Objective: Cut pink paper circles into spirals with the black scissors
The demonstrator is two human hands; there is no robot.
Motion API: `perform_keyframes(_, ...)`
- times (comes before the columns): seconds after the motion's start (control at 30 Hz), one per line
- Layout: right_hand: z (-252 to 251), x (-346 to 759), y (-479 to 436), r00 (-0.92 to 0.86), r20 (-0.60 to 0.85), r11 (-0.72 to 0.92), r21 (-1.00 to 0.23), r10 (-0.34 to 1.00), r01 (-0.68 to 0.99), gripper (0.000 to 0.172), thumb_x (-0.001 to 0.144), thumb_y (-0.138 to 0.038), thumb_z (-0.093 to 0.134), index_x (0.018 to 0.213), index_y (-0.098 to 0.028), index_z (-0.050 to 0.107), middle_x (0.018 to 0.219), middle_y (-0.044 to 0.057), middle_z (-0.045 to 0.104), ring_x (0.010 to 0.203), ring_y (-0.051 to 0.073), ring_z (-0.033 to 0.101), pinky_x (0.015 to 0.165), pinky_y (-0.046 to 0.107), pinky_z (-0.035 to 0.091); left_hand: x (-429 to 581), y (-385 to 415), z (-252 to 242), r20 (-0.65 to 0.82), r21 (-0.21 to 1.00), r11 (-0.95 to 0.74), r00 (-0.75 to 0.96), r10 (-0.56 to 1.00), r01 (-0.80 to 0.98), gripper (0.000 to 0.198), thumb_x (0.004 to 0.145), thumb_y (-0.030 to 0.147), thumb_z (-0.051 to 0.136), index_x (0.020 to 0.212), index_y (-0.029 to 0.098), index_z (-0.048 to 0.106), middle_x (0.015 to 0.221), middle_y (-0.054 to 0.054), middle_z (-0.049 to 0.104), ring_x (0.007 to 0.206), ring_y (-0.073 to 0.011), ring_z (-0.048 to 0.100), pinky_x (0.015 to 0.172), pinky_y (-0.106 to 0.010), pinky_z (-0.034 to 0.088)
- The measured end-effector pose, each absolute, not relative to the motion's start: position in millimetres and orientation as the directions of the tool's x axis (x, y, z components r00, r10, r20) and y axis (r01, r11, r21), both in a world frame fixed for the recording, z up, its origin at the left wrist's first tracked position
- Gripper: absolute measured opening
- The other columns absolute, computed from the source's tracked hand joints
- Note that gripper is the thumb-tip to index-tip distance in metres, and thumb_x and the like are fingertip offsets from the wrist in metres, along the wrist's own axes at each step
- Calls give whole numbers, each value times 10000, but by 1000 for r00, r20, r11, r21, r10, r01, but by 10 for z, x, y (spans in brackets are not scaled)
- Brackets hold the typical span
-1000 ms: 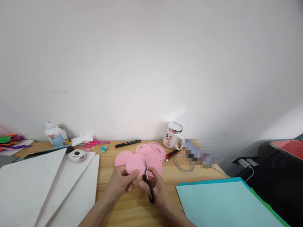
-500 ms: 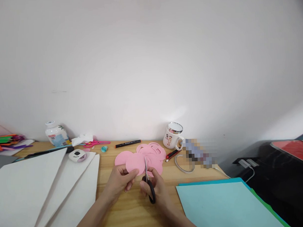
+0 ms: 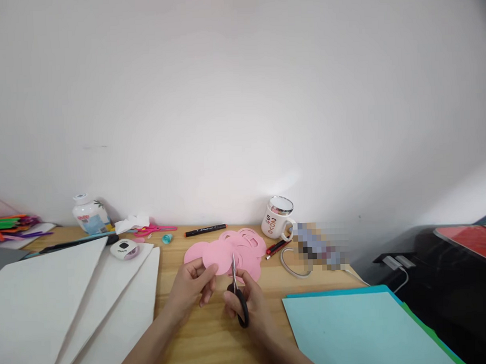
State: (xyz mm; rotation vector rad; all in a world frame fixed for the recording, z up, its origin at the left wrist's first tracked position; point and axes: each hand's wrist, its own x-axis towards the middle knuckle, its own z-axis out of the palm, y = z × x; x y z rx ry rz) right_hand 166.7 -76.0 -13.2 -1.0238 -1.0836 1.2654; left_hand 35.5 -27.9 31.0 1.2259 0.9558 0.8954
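Between the thumb and fingers of my left hand (image 3: 194, 283) is a round pink paper disc (image 3: 217, 256), held by its lower left edge. My right hand (image 3: 249, 301) is closed around the black handles of a pair of scissors (image 3: 235, 280). Their blades point upward, right beside the disc's right edge; whether they touch it I cannot tell. Behind both hands lies a heap of pink paper cutouts (image 3: 251, 250), some of them with holes cut out. Part of the heap is hidden by the held disc and the scissors.
White sheets (image 3: 124, 313) cover the left of the wooden table (image 3: 216, 342), with a white egg-shaped object (image 3: 125, 250) on them. A black marker (image 3: 205, 230), pink scissors (image 3: 155, 229) and a mug (image 3: 278, 218) stand or lie near the wall. Light blue sheets (image 3: 359, 326) lie at right.
The pink disc in my left hand has shifted slightly up and tilted a little. My right hand and the scissors have stayed nearly in place.
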Motion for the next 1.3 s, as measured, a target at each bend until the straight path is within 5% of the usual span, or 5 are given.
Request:
perform_keyframes(0.47,-130,1710,-730,10,96,96,-968,995,-231,455,592,-387,733,881,-202,435,594,-63,463,510,95,385,477,202,289,357,-296,318,-159,987,157,373,914,34,339,620,408,662,506,160,460,350,69,473,266,-38,316,312,-170,183)
perform_keyframes(0.77,-196,1710,-723,3,86,84,-971,996,-226,413,638,-378,695,916,-202,446,541,-88,409,452,67,306,414,173,226,353,-304,330,-141,990,131,343,929,51,357,627,413,654,486,164,441,337,67,455,270,-39,309,314,-170,178)
perform_keyframes(1.3,-135,1693,-741,7,48,48,-983,999,-177,426,650,-421,659,919,-202,412,440,-97,450,379,77,359,387,173,270,332,-271,338,-90,996,94,356,930,7,342,634,345,666,466,153,438,342,81,413,264,-25,296,325,-167,183)
